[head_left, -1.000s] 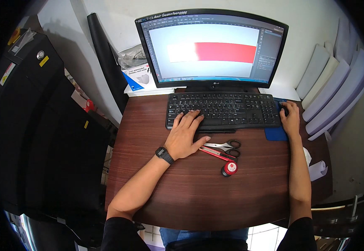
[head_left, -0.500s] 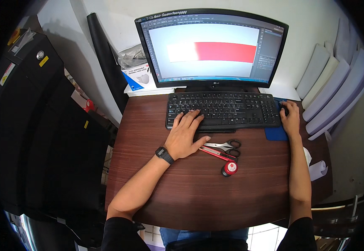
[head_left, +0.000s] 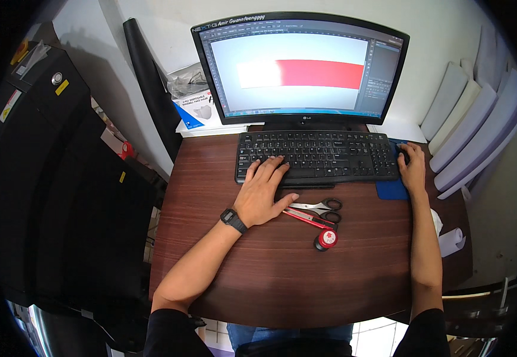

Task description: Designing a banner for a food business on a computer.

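My left hand (head_left: 262, 193) lies spread over the lower left keys of a black keyboard (head_left: 330, 156), its thumb stretched out above the desk. A black watch (head_left: 233, 220) sits on that wrist. At the keyboard's right end, my right hand (head_left: 412, 168) is curled over a dark computer mouse (head_left: 401, 156), mostly hidden under the fingers, on a blue mouse pad (head_left: 391, 190). Beside my left thumb are scissors (head_left: 313, 207) with black handles, a red utility knife (head_left: 308, 218) and a small red and black round stamp (head_left: 327, 239). The monitor (head_left: 306, 71) displays a white-to-red band in an editing window.
A face mask box (head_left: 199, 112) with a plastic bag (head_left: 187, 81) on it stands left of the monitor. Several pale rolls (head_left: 478, 131) lean at the right. A white paper roll (head_left: 451, 243) lies by my right forearm. A large black machine (head_left: 62, 190) fills the left side.
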Tool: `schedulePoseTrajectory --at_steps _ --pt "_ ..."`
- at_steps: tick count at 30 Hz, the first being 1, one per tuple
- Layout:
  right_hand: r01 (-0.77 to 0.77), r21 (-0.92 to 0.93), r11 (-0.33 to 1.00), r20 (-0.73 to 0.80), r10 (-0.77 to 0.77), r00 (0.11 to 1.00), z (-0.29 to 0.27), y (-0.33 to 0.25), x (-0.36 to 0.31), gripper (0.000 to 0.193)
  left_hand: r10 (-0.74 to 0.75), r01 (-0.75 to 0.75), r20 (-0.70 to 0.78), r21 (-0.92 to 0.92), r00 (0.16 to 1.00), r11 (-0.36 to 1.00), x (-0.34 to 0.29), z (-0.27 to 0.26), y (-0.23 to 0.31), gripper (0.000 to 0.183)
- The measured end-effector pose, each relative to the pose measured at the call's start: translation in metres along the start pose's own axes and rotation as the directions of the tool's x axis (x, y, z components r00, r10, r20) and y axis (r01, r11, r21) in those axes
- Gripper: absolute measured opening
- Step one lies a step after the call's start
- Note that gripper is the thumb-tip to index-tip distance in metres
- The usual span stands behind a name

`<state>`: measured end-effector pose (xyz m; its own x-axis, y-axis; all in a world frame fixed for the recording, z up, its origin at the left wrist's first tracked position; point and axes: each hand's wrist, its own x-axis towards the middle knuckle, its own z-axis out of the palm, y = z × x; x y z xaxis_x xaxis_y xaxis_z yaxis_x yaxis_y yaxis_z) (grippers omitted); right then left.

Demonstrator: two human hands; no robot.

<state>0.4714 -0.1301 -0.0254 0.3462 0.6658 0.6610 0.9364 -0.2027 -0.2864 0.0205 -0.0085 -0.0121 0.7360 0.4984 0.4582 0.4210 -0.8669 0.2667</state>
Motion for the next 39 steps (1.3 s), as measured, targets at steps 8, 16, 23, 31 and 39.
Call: schedulePoseTrajectory --at_steps 8,16,23,31,39 --pt "-0.003 -0.012 1.0 0.004 0.003 1.0 0.0019 0.0005 0.0004 0.028 -0.005 0.005 0.0 -0.007 1.0 1.0 -0.0003 -0.0015 0.0004 0.074" --pt "-0.002 -0.015 1.0 0.008 0.003 1.0 0.0027 0.0022 -0.0005 0.028 0.004 -0.004 -0.001 0.0 1.0 1.0 -0.0003 -0.0006 0.0 0.073" --pt "-0.01 -0.02 1.0 0.018 0.01 1.0 0.0014 0.0007 -0.0003 0.029 0.005 -0.005 -0.004 0.007 1.0 1.0 -0.0005 0.0002 -0.0007 0.073" --pt "-0.012 -0.027 1.0 0.02 0.013 1.0 0.0006 0.0026 -0.0004 0.029 0.005 -0.005 -0.004 0.015 1.0 1.0 0.0002 0.0006 -0.0005 0.073" --pt "-0.018 -0.027 0.999 0.021 0.019 1.0 -0.0002 -0.0011 0.0001 0.029 0.0 0.0 0.003 0.013 1.0 1.0 -0.0003 0.0002 -0.0005 0.073"
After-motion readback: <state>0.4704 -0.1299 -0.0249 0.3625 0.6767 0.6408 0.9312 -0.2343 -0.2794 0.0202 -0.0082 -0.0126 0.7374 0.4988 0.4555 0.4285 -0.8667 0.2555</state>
